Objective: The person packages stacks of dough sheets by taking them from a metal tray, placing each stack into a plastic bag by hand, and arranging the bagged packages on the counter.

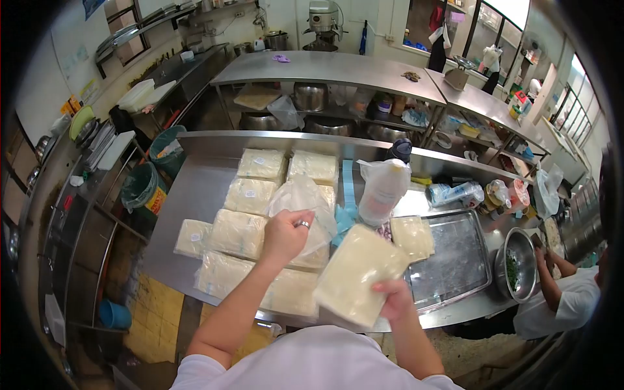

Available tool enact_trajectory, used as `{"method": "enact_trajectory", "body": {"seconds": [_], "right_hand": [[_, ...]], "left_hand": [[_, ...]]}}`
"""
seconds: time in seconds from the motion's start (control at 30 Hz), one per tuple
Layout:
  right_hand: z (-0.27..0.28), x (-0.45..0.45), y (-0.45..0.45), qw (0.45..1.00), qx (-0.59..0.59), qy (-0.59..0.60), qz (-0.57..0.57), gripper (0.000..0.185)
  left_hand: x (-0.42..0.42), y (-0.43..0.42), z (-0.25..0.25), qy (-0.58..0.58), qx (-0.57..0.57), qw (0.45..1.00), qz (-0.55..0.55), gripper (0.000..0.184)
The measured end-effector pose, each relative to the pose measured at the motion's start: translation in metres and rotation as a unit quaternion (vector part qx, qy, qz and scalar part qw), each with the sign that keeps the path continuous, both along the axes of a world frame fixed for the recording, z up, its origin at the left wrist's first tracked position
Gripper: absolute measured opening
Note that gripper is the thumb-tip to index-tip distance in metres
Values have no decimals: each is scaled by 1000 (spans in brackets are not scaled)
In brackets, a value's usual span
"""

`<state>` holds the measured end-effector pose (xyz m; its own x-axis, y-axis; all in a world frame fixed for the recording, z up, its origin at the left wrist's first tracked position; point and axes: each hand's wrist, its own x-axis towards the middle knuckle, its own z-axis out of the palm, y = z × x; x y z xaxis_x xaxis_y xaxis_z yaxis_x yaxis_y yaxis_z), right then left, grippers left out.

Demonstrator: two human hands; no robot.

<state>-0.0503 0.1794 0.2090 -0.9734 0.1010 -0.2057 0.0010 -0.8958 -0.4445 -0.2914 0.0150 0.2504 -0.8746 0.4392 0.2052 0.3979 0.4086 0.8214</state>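
My left hand [287, 235], with a ring on one finger, has its fingers closed on a thin clear plastic bag [300, 207]. The bag hangs over the stacked packs. In my right hand [394, 298] is a flat, square pale pack [359, 274], held by its lower right edge and tilted above the front of the steel table. Several wrapped pale packs [239, 232] lie in rows beneath and left of my left hand. Another small stack of pale squares [413, 238] sits right of the held pack, beside the metal tray.
An empty metal tray [450, 260] lies at the right. Behind the packs stands a plastic-covered container [383, 193], near blue strips [348, 185]. A co-worker [565, 292] is at the far right by a steel bowl [516, 265] of greens. Bins [144, 188] stand left.
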Motion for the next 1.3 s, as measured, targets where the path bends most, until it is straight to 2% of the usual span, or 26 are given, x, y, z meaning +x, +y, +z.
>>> {"method": "enact_trajectory", "body": {"seconds": [0.1, 0.13, 0.23, 0.33, 0.43, 0.53, 0.63, 0.73, 0.83, 0.87, 0.97, 1.0, 1.1, 1.2, 1.3], "right_hand": [[0, -19, -55, 997, -13, -20, 76, 64], [-5, -25, -64, 994, -18, -28, 100, 63], [-32, -51, -72, 994, -13, -61, 93, 61], [-30, -72, -74, 997, 6, -71, 26, 61], [-24, -85, -79, 998, 14, -61, -18, 62], [-28, -96, -90, 996, -17, -60, -58, 60], [-36, -103, -105, 989, 4, -82, -124, 58], [-34, -104, -111, 978, 56, -106, -169, 55], [-22, -103, -119, 973, 64, -123, -185, 52], [-24, -103, -122, 971, 59, -123, -199, 52], [-27, -108, -121, 963, 59, -125, -230, 51], [-25, -108, -119, 960, 67, -133, -236, 52], [-26, -99, -122, 956, 111, -100, -252, 51], [-36, -88, -129, 946, 195, -71, -249, 41], [-38, -83, -135, 926, 290, -77, -229, 30]], "left_hand": [[12, -15, -1, 65, -59, 995, -49, 19], [19, -27, 10, 20, -119, 987, -108, 23], [28, -59, 12, 59, -225, 955, -182, 36], [22, -89, 11, 63, -257, 946, -186, 47], [19, -107, -23, 114, -160, 975, -103, 35], [25, -107, -49, 33, -146, 986, -81, 28], [38, -107, -65, 50, -126, 988, -78, 20], [44, -109, -59, 60, -94, 992, -64, 16], [31, -111, -23, 19, -58, 997, 43, 14], [31, -109, -34, 54, -46, 997, 24, 16], [62, -96, -61, 95, -111, 988, -43, 17], [76, -94, -63, 63, -71, 993, -74, 18], [86, -99, -43, -7, -101, 992, -80, 21], [66, -100, -25, 72, -134, 988, -40, 28], [58, -72, -14, 159, -2, 987, -25, 39]]}}
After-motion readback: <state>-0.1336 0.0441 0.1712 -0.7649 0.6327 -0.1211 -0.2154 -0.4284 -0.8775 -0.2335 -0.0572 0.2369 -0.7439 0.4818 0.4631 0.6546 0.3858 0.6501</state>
